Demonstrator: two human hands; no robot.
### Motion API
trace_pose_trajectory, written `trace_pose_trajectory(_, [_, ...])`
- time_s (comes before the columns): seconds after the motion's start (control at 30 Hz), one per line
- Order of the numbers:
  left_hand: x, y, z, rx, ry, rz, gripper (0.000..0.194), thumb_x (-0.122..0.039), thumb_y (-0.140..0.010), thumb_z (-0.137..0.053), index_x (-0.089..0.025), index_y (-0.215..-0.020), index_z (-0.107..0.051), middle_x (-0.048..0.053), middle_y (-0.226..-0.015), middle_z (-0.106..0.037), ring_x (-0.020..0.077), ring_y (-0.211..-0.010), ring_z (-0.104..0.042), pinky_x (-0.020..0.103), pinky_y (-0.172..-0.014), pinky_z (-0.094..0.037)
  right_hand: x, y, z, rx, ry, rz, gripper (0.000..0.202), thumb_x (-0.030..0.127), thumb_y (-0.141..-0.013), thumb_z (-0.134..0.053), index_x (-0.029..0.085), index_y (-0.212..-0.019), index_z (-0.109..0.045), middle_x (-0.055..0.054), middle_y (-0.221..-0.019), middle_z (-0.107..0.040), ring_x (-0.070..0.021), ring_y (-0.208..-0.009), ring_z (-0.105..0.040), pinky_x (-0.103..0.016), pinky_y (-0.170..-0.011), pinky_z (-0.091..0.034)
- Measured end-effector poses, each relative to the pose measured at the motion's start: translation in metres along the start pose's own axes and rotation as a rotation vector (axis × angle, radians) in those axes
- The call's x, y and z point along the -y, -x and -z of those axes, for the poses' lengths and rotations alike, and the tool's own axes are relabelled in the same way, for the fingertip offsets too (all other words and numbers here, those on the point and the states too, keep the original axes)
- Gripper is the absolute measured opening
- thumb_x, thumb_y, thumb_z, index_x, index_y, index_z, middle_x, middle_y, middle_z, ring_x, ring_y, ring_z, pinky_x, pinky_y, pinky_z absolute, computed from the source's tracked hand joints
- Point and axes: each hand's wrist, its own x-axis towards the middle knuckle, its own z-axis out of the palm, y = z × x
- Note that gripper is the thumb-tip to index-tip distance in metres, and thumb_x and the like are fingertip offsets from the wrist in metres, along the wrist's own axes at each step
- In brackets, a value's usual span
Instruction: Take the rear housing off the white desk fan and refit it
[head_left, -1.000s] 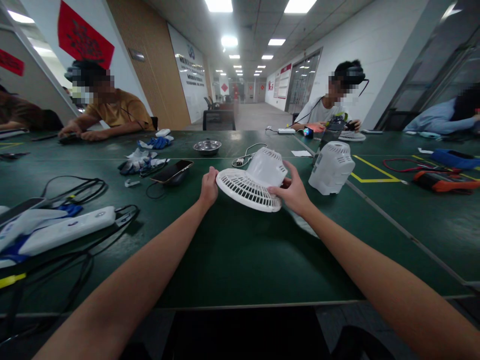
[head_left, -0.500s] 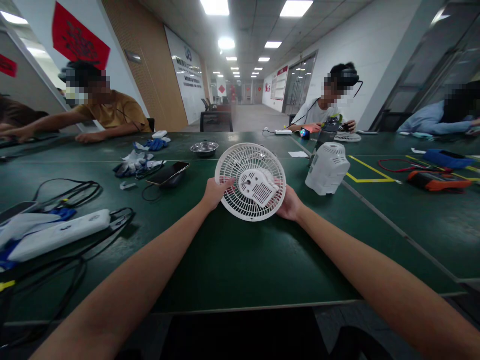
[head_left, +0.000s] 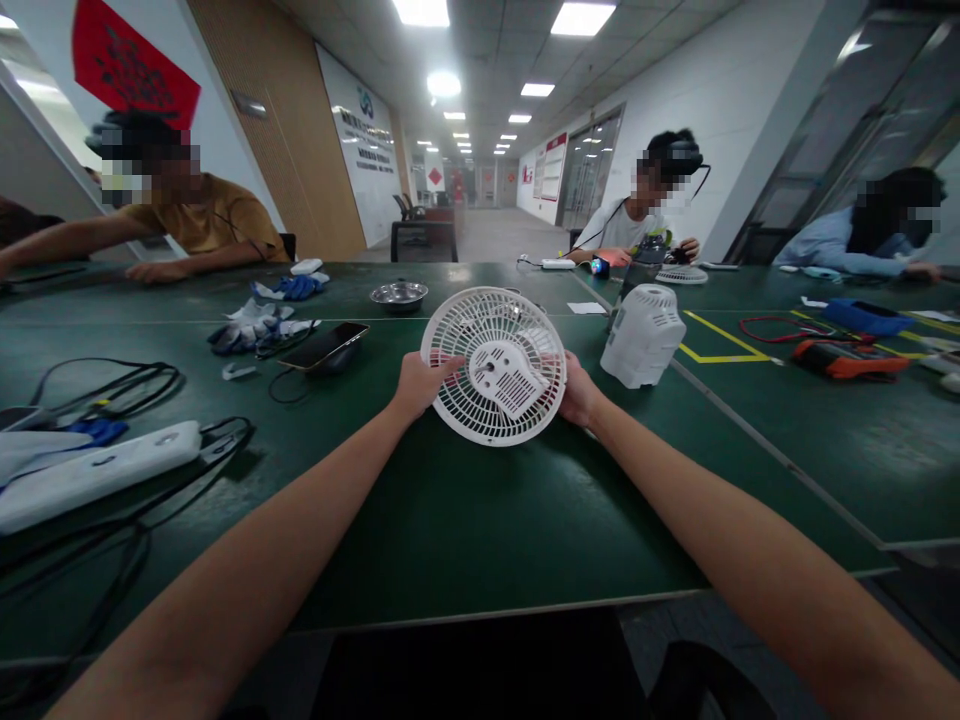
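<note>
A round white fan grille (head_left: 495,368) with a slotted centre plate is held tilted above the green table (head_left: 480,540). My left hand (head_left: 421,385) grips its left edge, the thumb lying over the ribs. On the right edge, my right hand (head_left: 579,392) holds the rim, with most of its fingers hidden behind the grille. A white plastic housing (head_left: 643,336) stands upright on the table to the right of the grille, touched by neither hand.
Behind the grille sits a metal dish (head_left: 399,295). To the left lie a phone (head_left: 328,345), gloves (head_left: 259,328) and a white power strip (head_left: 105,475) with black cables. An orange meter (head_left: 851,358) is at right. Other people (head_left: 202,215) sit across the table.
The whole view has shifted slightly, so most things appear a little further left. Both hands keep hold of the grille, which has barely changed its tilt.
</note>
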Motion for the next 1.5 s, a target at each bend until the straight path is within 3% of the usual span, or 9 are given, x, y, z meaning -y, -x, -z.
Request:
trace_pose_trajectory(0.1, [0.001,-0.001,-0.001,-0.003,0.011,0.024,0.019,-0.027,-0.077,-0.082,-0.012,-0.087,-0.076,0.01,-0.084,-0.078,0.0235,-0.072,-0.074,0.038,-0.068,-0.063,0.001,-0.009,0.031,-0.284,0.269,0.062,0.083,0.049,-0.071,-0.072,0.027,-0.142,-0.034,-0.006,-0.111,-0.064,-0.0267,-0.089,-0.066,-0.052,-0.087,-0.057])
trace_pose_trajectory(0.2, [0.003,-0.002,-0.002,-0.026,0.031,0.087,0.023,-0.026,-0.074,-0.084,-0.01,-0.088,-0.075,0.011,-0.084,-0.077,0.0237,-0.071,-0.074,0.039,-0.067,-0.063,0.006,-0.012,0.058,-0.381,0.725,0.285,0.081,0.038,-0.065,-0.076,0.023,-0.138,-0.045,-0.01,-0.117,-0.06,-0.0317,-0.105,-0.059,-0.056,-0.103,-0.046])
trace_pose_trajectory(0.33, [0.006,-0.004,0.001,-0.024,0.048,0.117,0.024,-0.023,-0.074,-0.084,-0.009,-0.092,-0.075,0.012,-0.086,-0.077,0.0235,-0.071,-0.074,0.038,-0.067,-0.063,0.003,-0.013,0.067,-0.443,0.976,0.292,0.07,0.029,-0.065,-0.074,0.021,-0.132,-0.054,-0.013,-0.115,-0.054,-0.0328,-0.108,-0.054,-0.052,-0.103,-0.043])
trace_pose_trajectory(0.47, [0.008,-0.006,0.004,-0.004,0.034,0.132,0.025,-0.026,-0.074,-0.085,-0.01,-0.09,-0.074,0.012,-0.084,-0.077,0.0237,-0.07,-0.074,0.039,-0.067,-0.063,0.007,-0.015,0.064,-0.468,1.055,0.31,0.055,0.03,-0.071,-0.071,0.02,-0.123,-0.058,-0.014,-0.115,-0.053,-0.0339,-0.112,-0.051,-0.053,-0.104,-0.041])
trace_pose_trajectory(0.63, [0.01,-0.007,0.006,-0.001,0.032,0.143,0.023,-0.026,-0.076,-0.083,-0.011,-0.092,-0.075,0.013,-0.088,-0.077,0.0238,-0.072,-0.074,0.039,-0.069,-0.063,0.027,-0.014,0.082,-0.835,1.032,0.473,0.063,0.031,-0.072,-0.07,0.023,-0.132,-0.051,-0.016,-0.137,-0.044,-0.0363,-0.132,-0.042,-0.056,-0.108,-0.037])
trace_pose_trajectory(0.77, [0.012,-0.007,0.007,-0.01,0.014,0.143,0.019,-0.024,-0.077,-0.081,-0.012,-0.091,-0.075,0.012,-0.087,-0.078,0.0237,-0.072,-0.074,0.038,-0.068,-0.062,0.021,-0.019,0.107,-1.08,0.841,0.258,0.087,0.028,-0.064,-0.074,0.024,-0.143,-0.037,-0.02,-0.144,-0.043,-0.0416,-0.135,-0.043,-0.063,-0.105,-0.038])
trace_pose_trajectory(0.97, [0.012,-0.007,0.008,0.012,0.024,0.151,0.022,-0.025,-0.078,-0.08,-0.011,-0.095,-0.075,0.013,-0.09,-0.078,0.0242,-0.076,-0.075,0.04,-0.072,-0.062,-0.006,-0.028,0.127,-0.872,0.641,-0.115,0.081,0.031,-0.052,-0.086,0.021,-0.123,-0.048,-0.019,-0.123,-0.064,-0.0399,-0.116,-0.061,-0.061,-0.102,-0.044])
trace_pose_trajectory(1.3, [0.009,-0.007,0.005,0.005,0.052,0.168,0.018,-0.022,-0.077,-0.081,-0.011,-0.091,-0.075,0.011,-0.086,-0.078,0.0221,-0.071,-0.074,0.037,-0.069,-0.062,0.017,-0.029,0.116,-0.972,0.693,0.193,0.072,0.043,-0.063,-0.083,0.018,-0.121,-0.048,-0.016,-0.117,-0.068,-0.0341,-0.106,-0.067,-0.049,-0.096,-0.049])
trace_pose_trajectory(1.5, [0.012,-0.008,0.006,0.018,0.068,0.143,0.02,-0.022,-0.077,-0.081,-0.012,-0.093,-0.075,0.011,-0.089,-0.078,0.0226,-0.074,-0.075,0.038,-0.071,-0.063,0.033,-0.021,0.082,-0.81,0.701,0.307,0.069,0.05,-0.068,-0.079,0.02,-0.122,-0.048,-0.013,-0.112,-0.07,-0.0302,-0.098,-0.068,-0.046,-0.09,-0.051])
